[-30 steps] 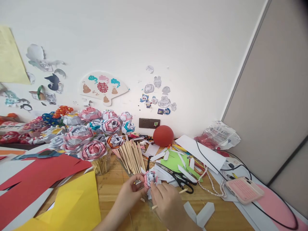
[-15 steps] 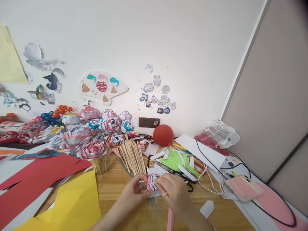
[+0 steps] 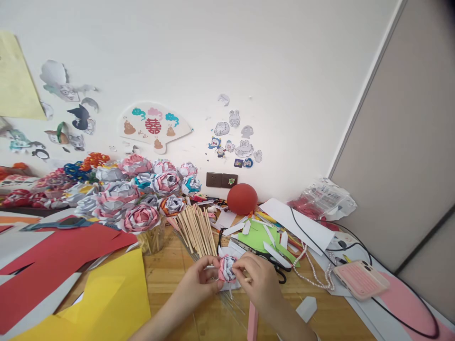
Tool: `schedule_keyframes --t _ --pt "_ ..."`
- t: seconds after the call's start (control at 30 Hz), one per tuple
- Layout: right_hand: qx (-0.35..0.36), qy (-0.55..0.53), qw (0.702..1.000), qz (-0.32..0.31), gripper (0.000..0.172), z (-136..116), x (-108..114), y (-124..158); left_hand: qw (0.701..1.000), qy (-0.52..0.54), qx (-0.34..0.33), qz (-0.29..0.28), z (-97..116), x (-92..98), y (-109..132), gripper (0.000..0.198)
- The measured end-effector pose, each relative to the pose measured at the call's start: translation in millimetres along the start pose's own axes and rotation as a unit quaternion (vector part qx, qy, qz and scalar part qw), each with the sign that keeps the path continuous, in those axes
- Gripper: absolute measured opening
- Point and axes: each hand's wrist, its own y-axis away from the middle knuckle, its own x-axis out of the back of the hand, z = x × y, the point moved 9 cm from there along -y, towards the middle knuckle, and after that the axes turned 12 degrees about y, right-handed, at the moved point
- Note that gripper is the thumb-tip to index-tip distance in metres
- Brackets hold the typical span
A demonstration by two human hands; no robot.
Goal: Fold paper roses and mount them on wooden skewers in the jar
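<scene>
My left hand (image 3: 199,279) and my right hand (image 3: 259,282) meet over the wooden table (image 3: 167,274), both pinching a small pink-and-white paper rose (image 3: 226,268). The left fingers grip its left side; the right fingers hold its right side together with a thin wooden stick (image 3: 245,280). A pink paper strip (image 3: 252,324) hangs below my right wrist. Just behind the rose stands a bundle of wooden sticks (image 3: 197,232) in a clear holder.
A bouquet of paper roses (image 3: 138,199) fills the left back. Red paper (image 3: 53,255) and yellow paper (image 3: 106,298) lie at left. Black scissors (image 3: 275,265), green paper scraps (image 3: 259,234), a red ball (image 3: 242,199), a bead string (image 3: 313,270) and a pink phone (image 3: 360,279) lie at right.
My right hand moved up from below the rose to grip its right side, and a pink strip now hangs under that wrist. The white folded scrap at lower right has partly shifted.
</scene>
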Motion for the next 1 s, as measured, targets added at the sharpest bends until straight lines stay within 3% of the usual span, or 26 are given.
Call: schedule_keyframes --t 0.17,0.33,0.47,0.7,0.8,1.0 --pt "0.064 0.056 0.996 0.001 0.027 -11 3 0 1.0 -0.012 0.007 0.0 0 0.6 0 0.039" --pt "0.006 -0.019 0.997 -0.072 0.021 -2 -2 -5 1.0 -0.026 -0.002 0.001 2 2.5 0 0.034" --pt "0.006 0.008 0.996 -0.092 0.025 1 -7 -5 0.999 -0.04 0.004 0.006 -1 5.6 0 0.036" --pt "0.06 0.101 0.992 -0.039 0.037 -5 -9 2 0.998 -0.049 0.037 0.014 -4 3.6 1 0.04" --pt "0.036 0.065 0.997 -0.033 0.034 -3 -4 0 0.998 -0.054 0.036 0.013 -5 4.9 1 0.039" --pt "-0.074 -0.048 0.99 -0.11 0.019 13 -11 -3 0.998 -0.057 0.017 0.014 -5 10.7 0 0.035"
